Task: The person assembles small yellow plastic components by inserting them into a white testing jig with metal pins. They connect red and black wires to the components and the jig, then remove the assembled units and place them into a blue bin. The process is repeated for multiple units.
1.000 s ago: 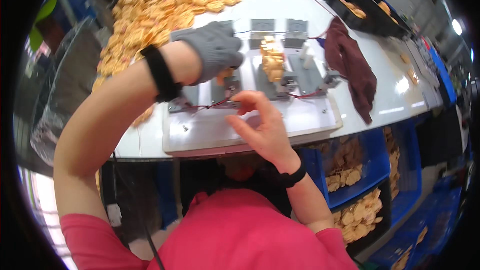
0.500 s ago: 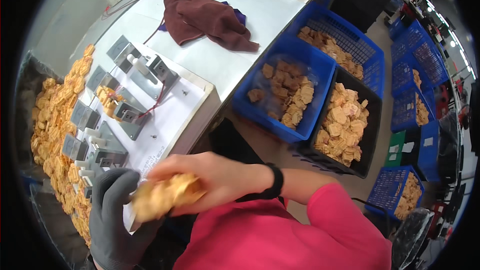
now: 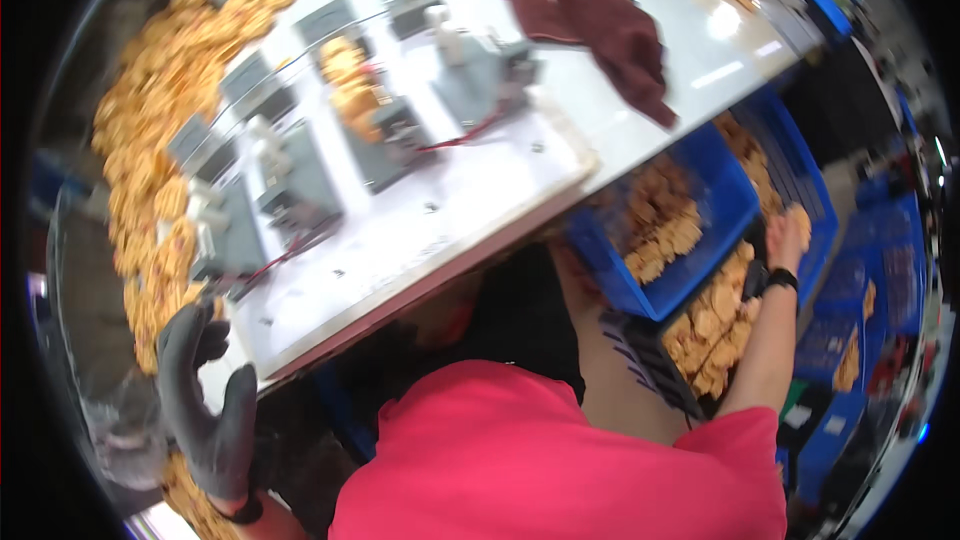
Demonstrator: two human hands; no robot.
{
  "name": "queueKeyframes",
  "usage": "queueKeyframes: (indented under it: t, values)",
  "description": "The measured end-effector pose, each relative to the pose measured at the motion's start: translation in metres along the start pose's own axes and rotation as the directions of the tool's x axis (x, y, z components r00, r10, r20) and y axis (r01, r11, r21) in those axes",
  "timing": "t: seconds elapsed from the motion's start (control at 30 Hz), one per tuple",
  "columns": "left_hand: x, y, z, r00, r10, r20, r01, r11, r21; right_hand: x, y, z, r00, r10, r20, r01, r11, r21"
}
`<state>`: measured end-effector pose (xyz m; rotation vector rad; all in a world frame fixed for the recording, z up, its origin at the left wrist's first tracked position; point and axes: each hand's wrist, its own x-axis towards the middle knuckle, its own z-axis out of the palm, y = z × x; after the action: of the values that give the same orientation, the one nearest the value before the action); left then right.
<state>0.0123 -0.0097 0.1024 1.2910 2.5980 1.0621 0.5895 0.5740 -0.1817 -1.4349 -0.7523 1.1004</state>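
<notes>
Head view, looking steeply down over a red shirt [image 3: 560, 460]: the left hand [image 3: 205, 390], in a dark grey glove, hangs at the lower left by the near corner of the white tabletop [image 3: 420, 230], its fingers [image 3: 190, 325] loosely curled and spread, holding nothing that shows. Golden-brown round pieces [image 3: 150, 130] lie heaped along the tabletop's far left edge and run down to just beside that glove, so this hand is the nearer one to the heap.

The right hand [image 3: 788, 235], bare with a dark wristband, reaches far out to the right and low, over a black crate [image 3: 640, 355] filled with the same golden pieces [image 3: 715, 325]. Its fingers seem closed on a few pieces at the rim of a blue crate [image 3: 700, 280], though blur keeps me from telling how firmly. The pieces lie directly under and beside this hand, below the tabletop level.

On the tabletop stand several grey metal fixtures [image 3: 385, 135] in rows, one carrying a stack of pieces, with red wires trailing. A dark maroon cloth [image 3: 590, 20] lies crumpled toward the far right. More blue crates [image 3: 840, 310] crowd the floor to the right.
</notes>
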Motion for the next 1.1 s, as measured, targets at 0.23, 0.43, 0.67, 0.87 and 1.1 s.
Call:
queueKeyframes:
  t: [0.23, 0.43, 0.67, 0.87, 1.1]
  values:
    - [-0.014, -0.052, 0.029, 0.845, -0.267, -0.463, 0.173, 0.956, -0.236, -0.14, -0.056, 0.121, 0.915, -0.234, 0.33, 0.285, 0.951, -0.116]
    - [-0.037, -0.106, 0.03, 0.782, -0.221, -0.583, 0.303, 0.952, 0.045, -0.292, -0.077, 0.225, 0.721, -0.223, 0.656, 0.368, 0.926, -0.09]
    - [-0.023, -0.141, 0.053, 0.863, 0.11, -0.493, 0.082, 0.932, 0.352, -0.402, -0.085, 0.238, 0.321, -0.242, 0.915, 0.382, 0.918, 0.109]
    - [-0.019, -0.129, 0.059, 0.783, -0.313, -0.538, 0.281, 0.949, -0.144, -0.441, -0.087, 0.266, -0.039, -0.465, 0.884, 0.624, 0.68, 0.385]
    - [-0.03, -0.167, 0.068, 0.825, -0.32, -0.466, 0.262, 0.947, -0.186, -0.479, -0.075, 0.301, -0.148, -0.592, 0.792, 0.849, 0.334, 0.409]
